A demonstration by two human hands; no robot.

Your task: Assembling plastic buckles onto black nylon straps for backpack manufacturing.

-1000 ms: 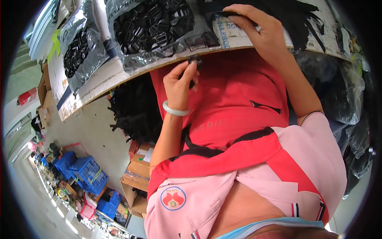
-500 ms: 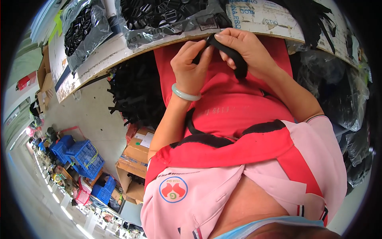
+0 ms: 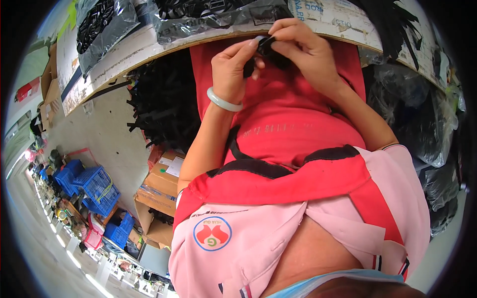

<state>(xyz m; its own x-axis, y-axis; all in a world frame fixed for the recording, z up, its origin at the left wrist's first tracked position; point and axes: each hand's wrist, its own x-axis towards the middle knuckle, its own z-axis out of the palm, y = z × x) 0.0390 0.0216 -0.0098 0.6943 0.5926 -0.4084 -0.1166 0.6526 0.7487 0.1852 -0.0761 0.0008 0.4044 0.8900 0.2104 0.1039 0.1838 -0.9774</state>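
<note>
At the table's front edge, above the red apron (image 3: 298, 119), both hands meet over a small black plastic buckle (image 3: 264, 46). My left hand (image 3: 229, 69), with a pale bangle on its wrist, pinches the buckle between thumb and fingers. Close beside it my right hand (image 3: 309, 55) is closed on a black webbing strap (image 3: 281, 59) at the buckle. Part of the strap hangs dark beneath the fingers. How far the strap passes through the buckle is hidden by the fingertips.
Clear bags of black buckles (image 3: 198, 11) lie on the worn table (image 3: 139, 48). Black straps (image 3: 397, 30) drape over its right side, and more are heaped (image 3: 161, 109) below on the left. A cardboard box (image 3: 161, 184) and blue crates (image 3: 99, 188) stand at the left.
My right hand has moved slightly up, its fingers now at the buckle. The strap that curved below it is now mostly tucked behind the fingers. My left hand has shifted slightly.
</note>
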